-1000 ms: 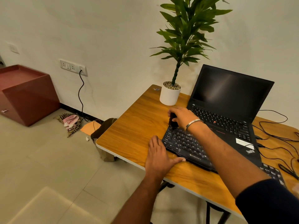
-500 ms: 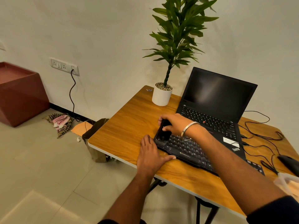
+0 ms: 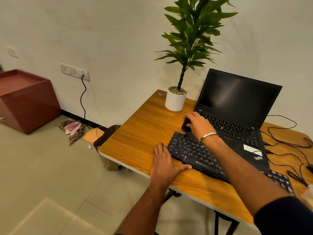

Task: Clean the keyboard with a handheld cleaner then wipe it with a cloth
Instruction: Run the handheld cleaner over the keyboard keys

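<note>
A black external keyboard lies on the wooden table, in front of an open black laptop. My right hand is shut on a small black handheld cleaner, held just above the keyboard's far left corner. My left hand lies flat on the table with fingers apart, its thumb against the keyboard's near left edge. My right forearm covers the keyboard's middle.
A potted plant in a white pot stands at the table's far left corner. Black cables trail over the table's right side. On the floor sit a red cabinet, a crumpled cloth and a brown bag.
My right hand with the cleaner slid down onto the keyboard's left end, then moved back up to its far left corner. My left hand stayed planted at the keyboard's edge.
</note>
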